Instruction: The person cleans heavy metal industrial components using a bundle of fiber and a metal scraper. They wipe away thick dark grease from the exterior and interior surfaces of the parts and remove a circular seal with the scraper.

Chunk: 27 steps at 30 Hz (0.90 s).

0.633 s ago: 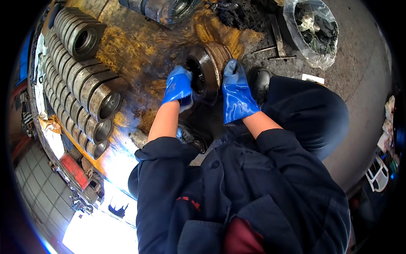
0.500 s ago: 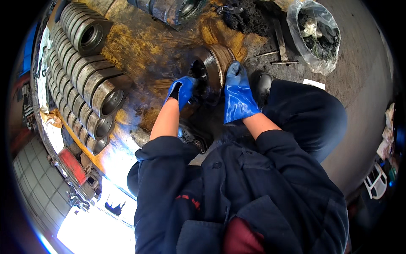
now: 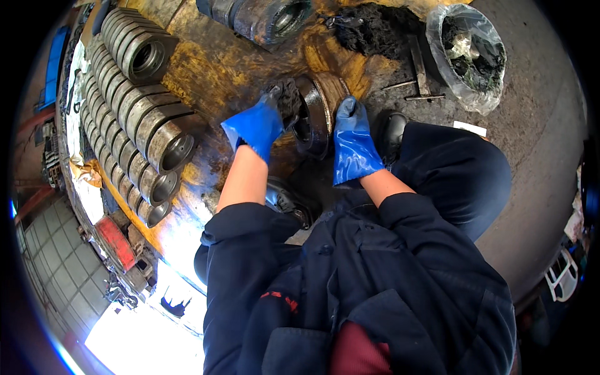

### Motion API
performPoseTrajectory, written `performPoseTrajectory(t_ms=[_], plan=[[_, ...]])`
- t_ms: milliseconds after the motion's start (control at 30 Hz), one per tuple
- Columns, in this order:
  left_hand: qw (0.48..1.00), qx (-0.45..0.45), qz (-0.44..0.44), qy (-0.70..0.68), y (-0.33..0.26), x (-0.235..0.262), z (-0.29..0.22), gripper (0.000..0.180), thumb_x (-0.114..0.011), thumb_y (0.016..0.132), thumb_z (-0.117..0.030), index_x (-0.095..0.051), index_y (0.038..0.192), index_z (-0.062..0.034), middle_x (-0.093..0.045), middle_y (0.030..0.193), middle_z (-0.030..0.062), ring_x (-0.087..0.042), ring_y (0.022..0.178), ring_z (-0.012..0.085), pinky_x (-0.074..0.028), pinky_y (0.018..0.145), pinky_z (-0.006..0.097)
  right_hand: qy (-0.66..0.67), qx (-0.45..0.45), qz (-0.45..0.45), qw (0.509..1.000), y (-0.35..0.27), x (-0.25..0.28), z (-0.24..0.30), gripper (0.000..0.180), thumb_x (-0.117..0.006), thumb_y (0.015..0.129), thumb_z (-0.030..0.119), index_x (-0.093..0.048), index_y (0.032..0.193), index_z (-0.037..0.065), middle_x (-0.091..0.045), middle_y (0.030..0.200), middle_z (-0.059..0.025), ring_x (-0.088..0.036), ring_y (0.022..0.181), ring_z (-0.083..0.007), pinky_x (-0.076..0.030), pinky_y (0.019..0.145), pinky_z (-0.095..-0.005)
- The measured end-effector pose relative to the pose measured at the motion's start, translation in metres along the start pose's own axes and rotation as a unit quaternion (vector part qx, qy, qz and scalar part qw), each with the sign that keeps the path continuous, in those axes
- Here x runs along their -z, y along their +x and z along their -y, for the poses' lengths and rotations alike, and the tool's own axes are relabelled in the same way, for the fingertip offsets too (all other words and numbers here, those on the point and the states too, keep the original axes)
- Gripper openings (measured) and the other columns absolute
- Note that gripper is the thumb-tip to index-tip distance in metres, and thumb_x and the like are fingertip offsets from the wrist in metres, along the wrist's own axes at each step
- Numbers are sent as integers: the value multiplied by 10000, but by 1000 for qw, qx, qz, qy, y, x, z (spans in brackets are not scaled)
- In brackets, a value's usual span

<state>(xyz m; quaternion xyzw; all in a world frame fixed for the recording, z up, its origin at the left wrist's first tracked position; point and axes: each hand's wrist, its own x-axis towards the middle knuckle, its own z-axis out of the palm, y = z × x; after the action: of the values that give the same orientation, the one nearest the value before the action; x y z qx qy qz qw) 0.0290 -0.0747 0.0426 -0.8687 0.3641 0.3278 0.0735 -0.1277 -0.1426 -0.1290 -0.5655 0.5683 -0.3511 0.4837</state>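
A greasy metal wheel-like ring (image 3: pixel 312 119) stands on its side before me, its hollow opening turned to the left. My right hand (image 3: pixel 353 134), in a blue rubber glove, grips the ring's right edge. My left hand (image 3: pixel 257 124), gloved the same way, is closed on a wad of black stringy cotton waste (image 3: pixel 286 100) just left of the opening. The wad covers part of the ring's left rim, and the left fingertips are partly hidden behind it.
Rows of similar metal parts (image 3: pixel 134 106) line the left side. Another dark metal cylinder (image 3: pixel 275 22) lies at the far edge. Far right are a heap of black cotton waste (image 3: pixel 372 30), a hammer-like tool (image 3: pixel 420 69) and a clear plastic bag (image 3: pixel 497 94) of dark waste.
My left hand has come out of the ring's opening, moving left and up, and the black wad now shows in it. The right hand stays on the ring.
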Motion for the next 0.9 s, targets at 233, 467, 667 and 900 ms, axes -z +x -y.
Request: performPoseTrajectory(t_ms=[233, 467, 667, 900], plan=[[677, -15, 160, -718, 30, -36, 21, 281, -527, 928, -155, -591, 1159, -8, -645, 1116, 113, -646, 973, 225, -535, 841, 367, -46, -16, 11, 999, -3, 3, 7, 254, -447, 962, 251, -580, 947, 35, -606, 815, -88, -575, 743, -180, -456, 681, -287], [693, 24, 234, -681, 18, -78, 27, 282, -501, 915, -82, -556, 1182, -10, -612, 1159, 125, -621, 1009, 254, -505, 902, 427, -51, 18, 4, 999, -4, 7, 21, 238, -480, 949, 229, -595, 952, 21, -617, 834, -96, -583, 783, -173, -476, 725, -272], [916, -364, -6, 167, 15, -70, 28, 304, -547, 847, -132, -635, 1128, -208, -613, 1181, -2, -587, 1064, 222, -515, 816, 405, 48, -15, 9, 999, 13, 10, -23, 256, -462, 963, 230, -589, 961, 8, -601, 856, -69, -568, 801, -155, -482, 712, -284], [845, -399, -161, 318, 45, -70, 45, 296, -517, 850, -209, -635, 1117, -258, -587, 1208, 21, -571, 1034, 217, -504, 733, 355, 146, -102, 34, 983, -1, 16, 27, 204, -398, 983, 151, -564, 914, 53, -522, 800, -5, -494, 761, -119, -446, 694, -244]])
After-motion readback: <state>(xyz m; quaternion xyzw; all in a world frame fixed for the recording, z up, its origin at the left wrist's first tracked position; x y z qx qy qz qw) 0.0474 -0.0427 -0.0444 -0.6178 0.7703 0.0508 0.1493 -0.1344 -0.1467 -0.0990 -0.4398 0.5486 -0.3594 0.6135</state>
